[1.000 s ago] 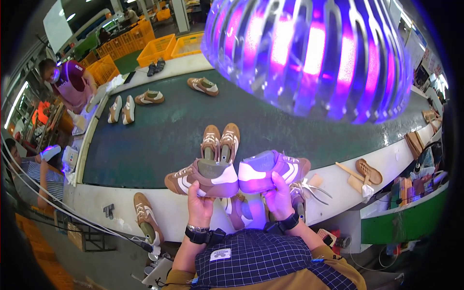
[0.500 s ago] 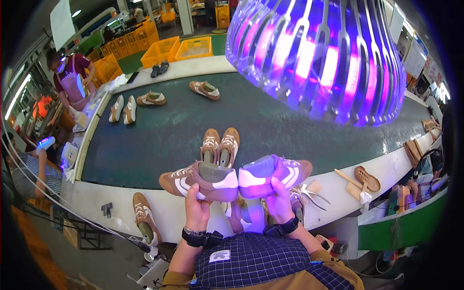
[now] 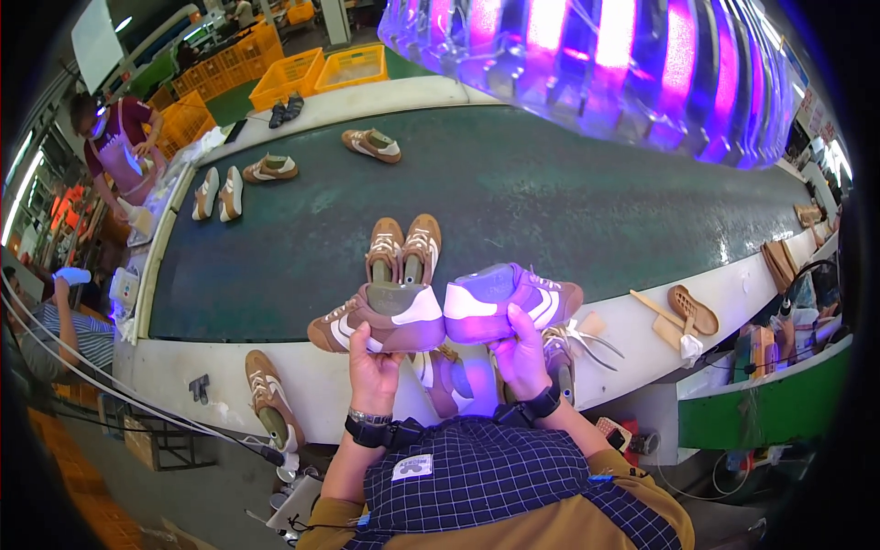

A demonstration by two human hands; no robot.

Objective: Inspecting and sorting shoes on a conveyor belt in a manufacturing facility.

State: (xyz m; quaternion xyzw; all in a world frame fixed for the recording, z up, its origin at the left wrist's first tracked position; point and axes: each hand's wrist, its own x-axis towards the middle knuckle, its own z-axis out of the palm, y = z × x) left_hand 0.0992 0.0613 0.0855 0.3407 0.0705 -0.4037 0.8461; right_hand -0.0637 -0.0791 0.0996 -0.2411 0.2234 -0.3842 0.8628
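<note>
My left hand (image 3: pixel 373 368) grips a brown sneaker (image 3: pixel 348 321) with white stripes and a white heel patch, its toe to the left. A matching sneaker (image 3: pixel 550 298), toe to the right, is in my right hand (image 3: pixel 521 356). Their heels meet in the middle, and grey-green lasts fill both shoes. Purple light tints the right shoe. Just beyond them, a pair of like sneakers (image 3: pixel 422 238) stands on the dark green conveyor belt (image 3: pixel 550 220). More sneakers lie below my hands, partly hidden by them; a single sneaker (image 3: pixel 266 390) is on the white ledge to the left.
A purple-lit lamp (image 3: pixel 596 73) hangs at upper right. On the right ledge lie pliers (image 3: pixel 591 346) and a brown sole (image 3: pixel 694 310). Several shoes, including a sneaker (image 3: pixel 371 145), are farther along the belt. Yellow crates (image 3: pixel 289 78) stand behind; two co-workers are at left.
Both held shoes have come together so their heels touch. The view has shifted, with the lamp higher in the picture. My hands keep their grip.
</note>
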